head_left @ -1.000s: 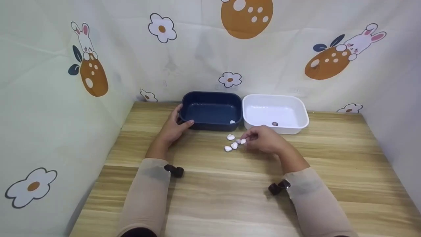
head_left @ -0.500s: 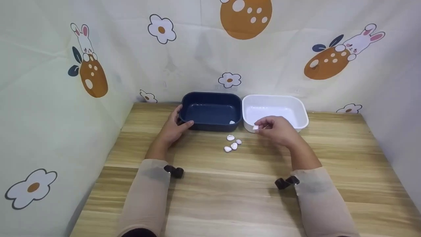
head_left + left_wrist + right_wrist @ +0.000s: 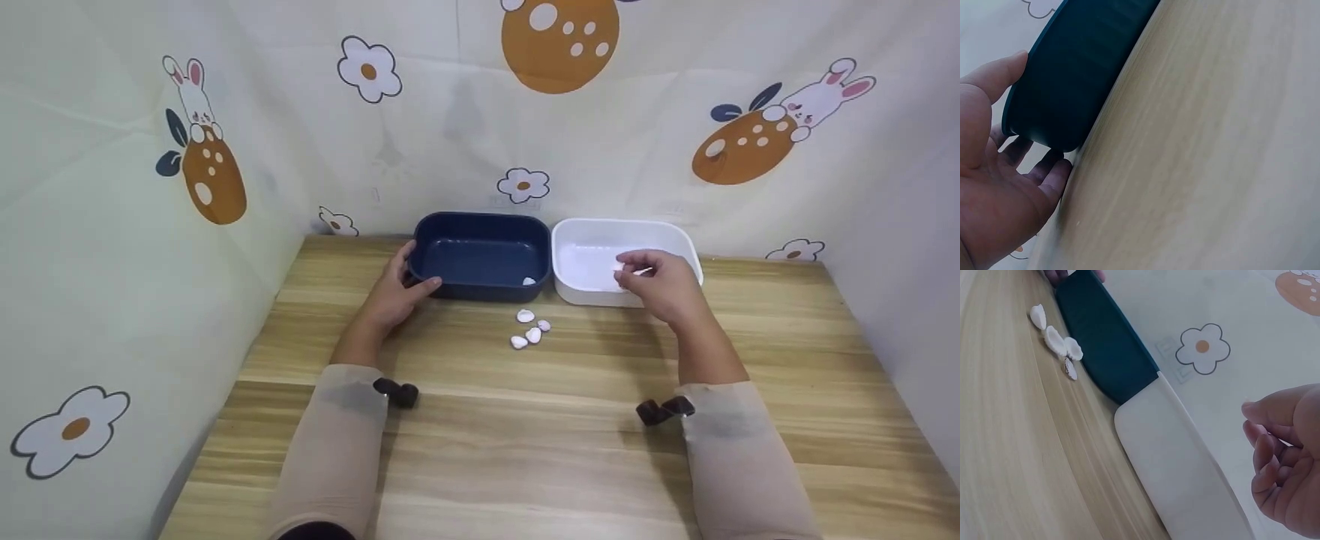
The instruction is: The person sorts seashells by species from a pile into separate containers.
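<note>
My left hand [image 3: 391,296] holds the left end of a dark blue basin [image 3: 480,291], thumb on the front rim and fingers round the side, as the left wrist view [image 3: 1044,90] also shows. One white seashell [image 3: 529,281] lies inside the basin's front right corner. Over the white basin [image 3: 600,297] my right hand [image 3: 664,285] pinches a small white seashell [image 3: 618,267] between thumb and fingers; in the right wrist view the fingers almost hide it. Several seashells [image 3: 533,335] lie in a loose group on the table before the dark basin.
Both basins stand side by side at the back of the wooden table [image 3: 510,435], close to a printed cloth wall [image 3: 450,135]. A black wrist camera [image 3: 397,392] sits on the left sleeve, another camera [image 3: 664,410] on the right one.
My right hand has taken a white seashell from the group and carried it right and up, over the white basin. A dark shell seen in that basin is now hidden. The left hand stays put.
</note>
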### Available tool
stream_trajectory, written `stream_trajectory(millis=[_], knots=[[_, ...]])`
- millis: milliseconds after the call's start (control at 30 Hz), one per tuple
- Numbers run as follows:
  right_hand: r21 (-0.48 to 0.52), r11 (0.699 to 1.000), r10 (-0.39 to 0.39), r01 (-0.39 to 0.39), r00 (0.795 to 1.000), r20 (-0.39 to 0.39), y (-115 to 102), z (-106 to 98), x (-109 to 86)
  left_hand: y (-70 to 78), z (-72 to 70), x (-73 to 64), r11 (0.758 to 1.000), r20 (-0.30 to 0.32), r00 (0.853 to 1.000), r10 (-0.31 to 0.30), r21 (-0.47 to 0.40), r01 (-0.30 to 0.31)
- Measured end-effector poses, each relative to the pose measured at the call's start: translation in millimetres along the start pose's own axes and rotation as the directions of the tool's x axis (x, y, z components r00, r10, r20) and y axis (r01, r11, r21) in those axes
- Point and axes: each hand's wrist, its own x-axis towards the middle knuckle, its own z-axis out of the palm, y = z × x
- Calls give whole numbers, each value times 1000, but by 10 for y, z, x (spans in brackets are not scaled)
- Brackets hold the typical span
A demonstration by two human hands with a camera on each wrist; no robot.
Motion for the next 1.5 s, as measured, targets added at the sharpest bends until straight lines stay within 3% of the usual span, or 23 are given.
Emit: stream_trajectory(millis=[300, 733, 967, 1167, 1300, 1500], knots=[[69, 997, 29, -26, 999, -43, 16, 12, 16, -15, 5, -1, 1000, 7, 1000, 13, -17, -13], [84, 995, 68, -61, 993, -93, 4, 25, 16, -16, 3, 14, 999, 13, 1000, 15, -38, -15], [68, 996, 62, -52, 986, -152, 19, 47, 18, 278, 13, -166, 999, 20, 999, -26, -39, 27], [69, 997, 43, -33, 988, -151, 4, 95, 20, 300, 15, -186, 999, 20, 999, -37, -29, 37], [57, 998, 15, -7, 991, -136, -5, 151, 17, 264, 11, -155, 998, 28, 998, -51, -41, 52], [43, 999, -22, 27, 994, -104, -33, 274, 14, 71, 4, -23, 998, 22, 998, -58, -33, 58]])
